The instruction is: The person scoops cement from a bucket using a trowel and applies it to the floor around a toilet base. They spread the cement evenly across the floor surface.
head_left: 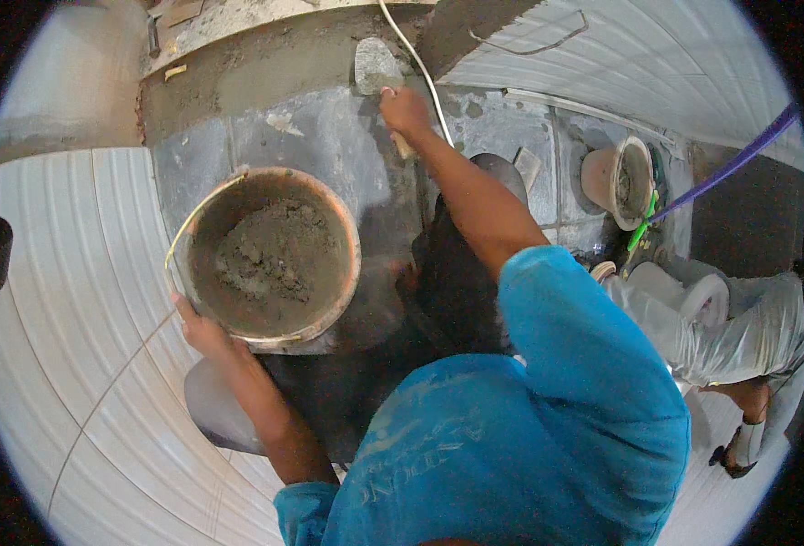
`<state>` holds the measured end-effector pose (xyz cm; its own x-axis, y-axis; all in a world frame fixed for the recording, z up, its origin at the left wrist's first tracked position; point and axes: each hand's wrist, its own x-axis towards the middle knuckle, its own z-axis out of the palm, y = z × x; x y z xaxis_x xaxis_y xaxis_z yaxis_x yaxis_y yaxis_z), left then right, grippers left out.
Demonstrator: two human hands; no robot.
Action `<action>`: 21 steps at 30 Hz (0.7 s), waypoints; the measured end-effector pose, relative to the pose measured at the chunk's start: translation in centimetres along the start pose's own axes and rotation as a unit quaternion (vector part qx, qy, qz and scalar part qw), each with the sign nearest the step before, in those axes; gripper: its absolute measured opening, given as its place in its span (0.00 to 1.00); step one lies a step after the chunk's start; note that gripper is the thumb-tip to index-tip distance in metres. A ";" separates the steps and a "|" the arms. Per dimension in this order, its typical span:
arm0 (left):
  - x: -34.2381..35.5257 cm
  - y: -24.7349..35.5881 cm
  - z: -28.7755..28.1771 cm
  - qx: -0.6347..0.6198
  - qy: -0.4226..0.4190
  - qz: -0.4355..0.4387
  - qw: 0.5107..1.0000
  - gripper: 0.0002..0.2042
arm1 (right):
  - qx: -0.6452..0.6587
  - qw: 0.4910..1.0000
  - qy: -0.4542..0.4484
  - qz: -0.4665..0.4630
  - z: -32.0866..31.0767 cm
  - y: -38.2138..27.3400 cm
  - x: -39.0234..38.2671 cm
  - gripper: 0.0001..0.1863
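Note:
My left hand grips the lower left edge of a large round bucket, near the end of its yellowish wire handle. Grey, crumbly mortar lies inside the bucket. With my right arm stretched forward, my right hand is closed around the handle of a trowel. Its broad, mortar-smeared blade points away from me over the edge of a wet grey mortar strip. The far part of that strip meets a pale ledge.
A white cable runs down close to my right hand. On the right stand a smaller mortar bucket and a purple pole with a green end. Another person's trousered leg is nearby. White ribbed panels flank the left.

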<state>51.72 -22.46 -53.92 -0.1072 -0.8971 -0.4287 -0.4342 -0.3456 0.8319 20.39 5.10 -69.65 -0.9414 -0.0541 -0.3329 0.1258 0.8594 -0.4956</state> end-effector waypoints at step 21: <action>-0.3 0.0 -0.1 0.042 0.036 -0.003 0.998 0.30 | 0.125 0.992 0.002 -0.033 5.3 1.0 3.4 0.18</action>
<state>51.83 -22.15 -53.79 -0.0416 -0.9138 -0.4040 -0.5089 -0.3286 0.7956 19.00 3.10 -75.53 -0.9516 -0.1031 -0.2897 0.1371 0.7009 -0.6999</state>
